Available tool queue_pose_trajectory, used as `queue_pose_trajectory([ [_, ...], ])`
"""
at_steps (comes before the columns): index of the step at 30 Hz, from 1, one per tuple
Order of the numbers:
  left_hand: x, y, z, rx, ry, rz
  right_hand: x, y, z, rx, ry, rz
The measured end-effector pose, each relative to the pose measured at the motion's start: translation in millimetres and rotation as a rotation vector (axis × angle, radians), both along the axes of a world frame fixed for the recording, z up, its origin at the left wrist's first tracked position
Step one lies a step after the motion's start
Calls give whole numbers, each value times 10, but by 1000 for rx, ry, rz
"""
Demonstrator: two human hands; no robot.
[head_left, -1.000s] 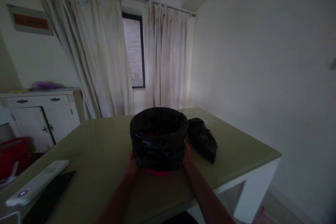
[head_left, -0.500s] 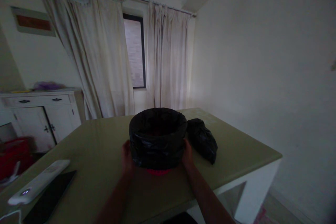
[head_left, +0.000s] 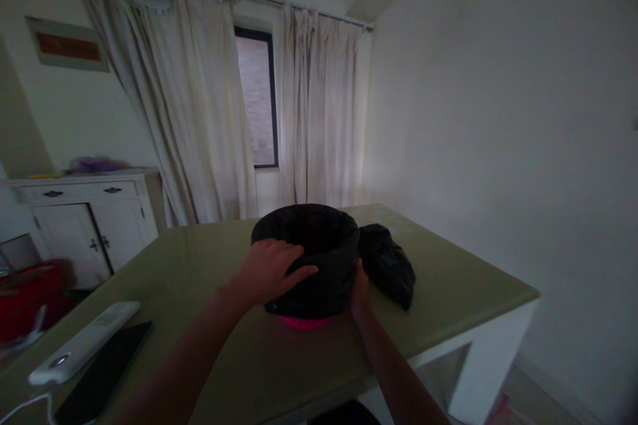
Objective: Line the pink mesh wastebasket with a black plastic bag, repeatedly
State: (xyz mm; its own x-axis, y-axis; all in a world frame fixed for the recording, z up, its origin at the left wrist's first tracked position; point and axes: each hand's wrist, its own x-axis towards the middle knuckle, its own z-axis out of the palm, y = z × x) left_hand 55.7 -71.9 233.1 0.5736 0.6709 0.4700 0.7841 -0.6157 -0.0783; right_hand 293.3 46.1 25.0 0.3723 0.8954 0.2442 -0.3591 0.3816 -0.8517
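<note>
Bin [head_left: 333, 292] stands upright on the bench [head_left: 199, 259], near the close edge, black liner [head_left: 329, 279] folded over its rim and down the outside; pink base [head_left: 305, 324] peeks out below. Change: left hand [head_left: 272, 269] has come off the bin's left side and up onto the near-left rim, palm down, thumb apart from the forefinger and lying across the liner's outside (fingertips partly hidden, so can't tell whether it grips the liner). Right hand [head_left: 360, 289] stays cupped at the right side, thumb up; can't tell how firmly its fingers close. Reads as the right hand alone steadying the bin, leaving the left free to work the liner's edge.

Just right of the bin: a black bag [head_left: 389, 269], bunched up. Far left of the bench: white gadget [head_left: 90, 339], dark flat slab [head_left: 107, 372], white cord [head_left: 34, 400]. Beyond: white cabinet [head_left: 74, 212], red basket [head_left: 30, 292], pale curtains [head_left: 199, 113].
</note>
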Motion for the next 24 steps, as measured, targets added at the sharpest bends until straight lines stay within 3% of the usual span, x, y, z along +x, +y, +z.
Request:
queue_pose_trajectory([
  [5,274,85,-63,35,85,155,-8,-12,27,-34,15,109],
  [13,644,0,-82,108,100,304,-41,-18,84,-74,-131,49],
  [17,669,-6,-109,150,89,317,-58,-34,109,-43,-242,8],
  [24,587,58,-171,208,66,271,-120,-69,113,-50,-57,108],
])
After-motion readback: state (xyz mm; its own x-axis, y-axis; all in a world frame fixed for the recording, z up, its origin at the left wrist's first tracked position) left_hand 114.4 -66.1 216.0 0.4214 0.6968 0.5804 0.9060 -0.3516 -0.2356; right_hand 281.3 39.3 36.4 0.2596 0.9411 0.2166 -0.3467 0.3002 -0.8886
